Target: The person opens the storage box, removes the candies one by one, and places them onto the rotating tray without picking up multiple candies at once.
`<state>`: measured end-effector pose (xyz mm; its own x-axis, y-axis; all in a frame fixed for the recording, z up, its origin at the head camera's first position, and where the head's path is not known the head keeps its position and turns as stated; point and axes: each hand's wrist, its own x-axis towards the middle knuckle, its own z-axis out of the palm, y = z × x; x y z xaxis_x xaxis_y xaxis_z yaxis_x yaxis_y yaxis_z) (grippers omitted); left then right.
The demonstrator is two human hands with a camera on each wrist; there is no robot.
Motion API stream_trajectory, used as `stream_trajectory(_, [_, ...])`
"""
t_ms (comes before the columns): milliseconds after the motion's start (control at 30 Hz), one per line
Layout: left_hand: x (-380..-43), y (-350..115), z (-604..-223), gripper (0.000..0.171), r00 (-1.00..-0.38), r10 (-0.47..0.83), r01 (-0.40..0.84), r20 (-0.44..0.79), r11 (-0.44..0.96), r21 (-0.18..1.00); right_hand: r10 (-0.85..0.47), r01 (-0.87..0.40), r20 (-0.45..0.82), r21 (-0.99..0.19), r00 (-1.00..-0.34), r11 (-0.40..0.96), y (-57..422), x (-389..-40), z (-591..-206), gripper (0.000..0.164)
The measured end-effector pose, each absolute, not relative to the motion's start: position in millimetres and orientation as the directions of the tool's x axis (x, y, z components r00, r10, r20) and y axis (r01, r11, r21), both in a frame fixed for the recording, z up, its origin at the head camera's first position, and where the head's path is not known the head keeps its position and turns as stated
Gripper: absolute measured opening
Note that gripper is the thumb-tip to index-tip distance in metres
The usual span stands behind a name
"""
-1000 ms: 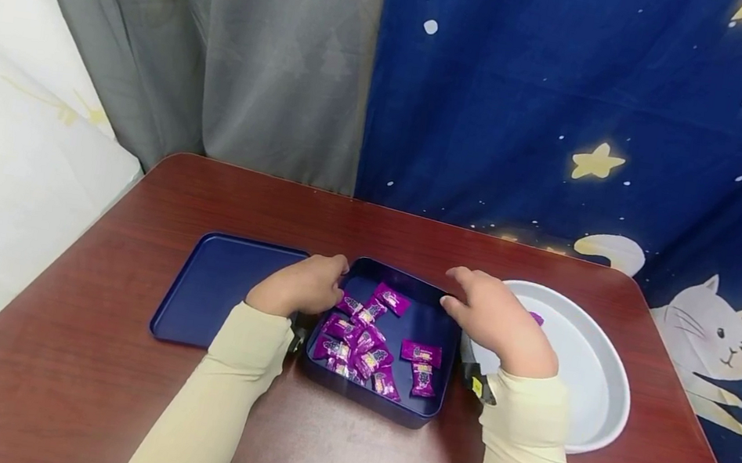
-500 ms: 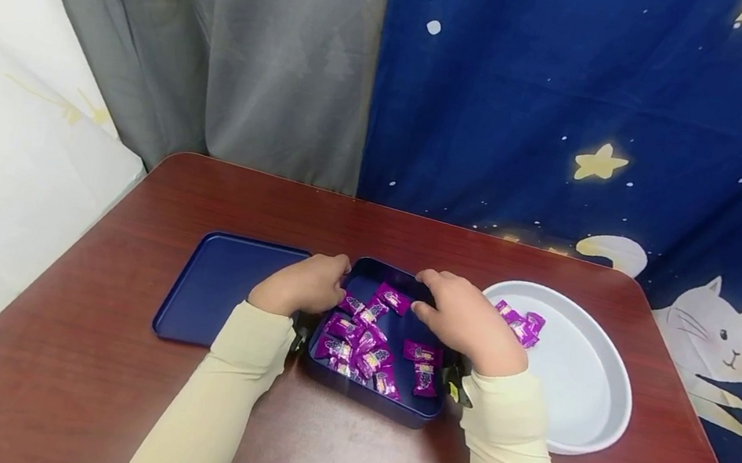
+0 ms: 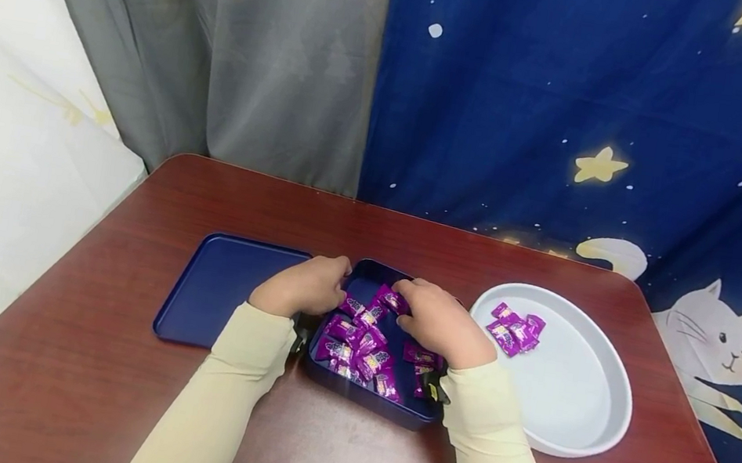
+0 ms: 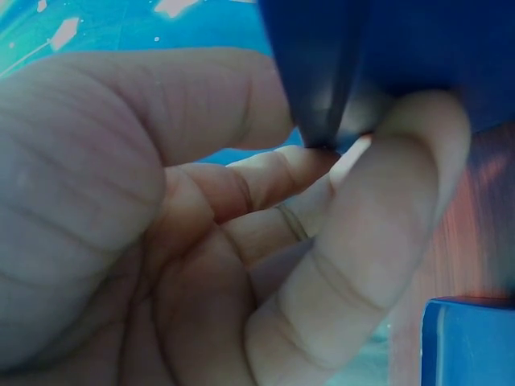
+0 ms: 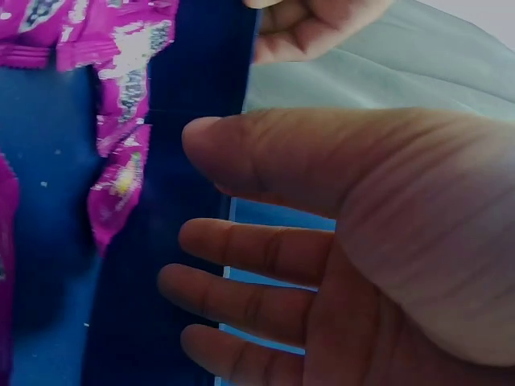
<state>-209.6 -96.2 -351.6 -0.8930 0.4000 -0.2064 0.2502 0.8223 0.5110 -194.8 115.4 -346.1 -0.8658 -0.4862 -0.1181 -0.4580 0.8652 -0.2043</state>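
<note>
My left hand [image 3: 302, 285] pinches the left wall of a shallow, smooth navy-blue rectangular box [image 3: 402, 415] standing before me on the reddish wood-grain table [image 3: 339, 460]. It sits askew, its near edge slanting toward me at the right; its longer axis is hard to judge. My right hand [image 3: 444, 321], fingers straight, apart and holding nothing, hides its far-right corner and partly covers the crinkled, glossy purple-wrapped candies [image 3: 374, 360].
</note>
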Motion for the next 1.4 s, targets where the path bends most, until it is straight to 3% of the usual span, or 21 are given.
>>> stream_trajectory(467, [-210.4, -96.3, -351.9, 0.04, -0.891, 0.402, 0.252, -0.21, 0.824, 0.508, -0.487, -0.447, -0.203, -0.214, -0.85, 0.869, 110.0, -198.7, -366.3, 0.053])
stream_trajectory(633, [-209.1, -96.6, -349.7, 0.04, -0.889, 0.405, 0.25, -0.213, 0.82, 0.515, -0.501, -0.471, -0.179, -0.185, -0.847, 0.863, 110.5, -198.8, -367.9, 0.046])
stream_trajectory(867, [-208.3, -96.7, -348.2, 0.041, -0.889, 0.404, 0.25, -0.213, 0.821, 0.514, -0.488, -0.462, -0.153, -0.176, -0.859, 0.869, 110.7, -198.8, -366.2, 0.019])
stream_trajectory(1400, [-209.0, -97.1, -348.5, 0.041, -0.888, 0.406, 0.251, -0.216, 0.821, 0.512, -0.463, -0.435, -0.219, -0.164, -0.859, 0.885, 113.8, -198.6, -368.2, 0.009])
